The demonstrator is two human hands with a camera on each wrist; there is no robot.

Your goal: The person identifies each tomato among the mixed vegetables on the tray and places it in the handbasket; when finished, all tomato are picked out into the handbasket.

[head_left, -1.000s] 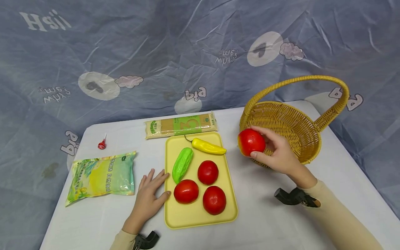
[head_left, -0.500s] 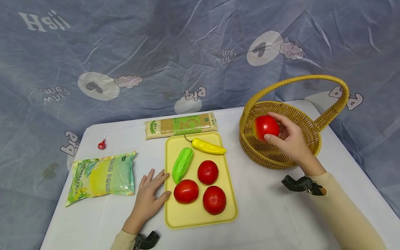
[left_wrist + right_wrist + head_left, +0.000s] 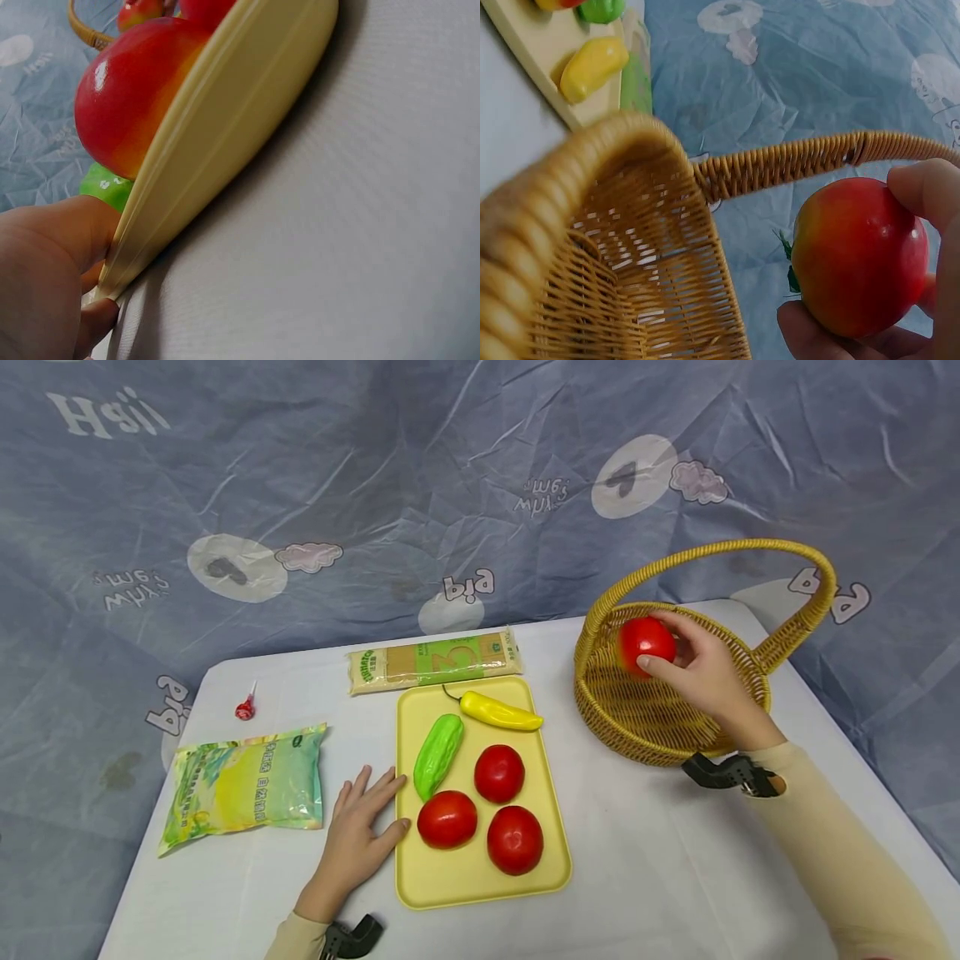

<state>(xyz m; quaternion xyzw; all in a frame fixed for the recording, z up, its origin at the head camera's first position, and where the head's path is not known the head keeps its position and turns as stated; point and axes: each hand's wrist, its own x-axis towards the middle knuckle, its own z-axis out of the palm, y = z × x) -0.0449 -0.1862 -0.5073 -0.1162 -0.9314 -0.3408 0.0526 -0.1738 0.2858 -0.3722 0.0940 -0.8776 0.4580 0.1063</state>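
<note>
My right hand (image 3: 701,672) holds a red tomato (image 3: 647,645) between thumb and fingers, over the wicker basket (image 3: 611,735). In the right wrist view the tomato (image 3: 859,259) has a yellowish side and green leafy bits at one end. Beside the left edge of the yellow tray (image 3: 480,889), my left hand (image 3: 356,835) lies with fingers spread, its thumb and forefinger at the rim. Three more tomatoes (image 3: 447,819) lie on that tray, along with a green cucumber-like vegetable (image 3: 438,756) and a yellow pepper (image 3: 498,711).
The basket's tall arched handle (image 3: 742,545) rises above the right hand. Behind the tray lies a pack of noodles (image 3: 435,662). At the left are a yellow-green bag (image 3: 243,789) and a red lollipop (image 3: 245,707). A blue-grey printed cloth (image 3: 375,485) hangs behind the table.
My right hand has carried the tomato from the basket's front left rim rightward and back, over the basket's opening. The left hand and the tray's contents stay put.
</note>
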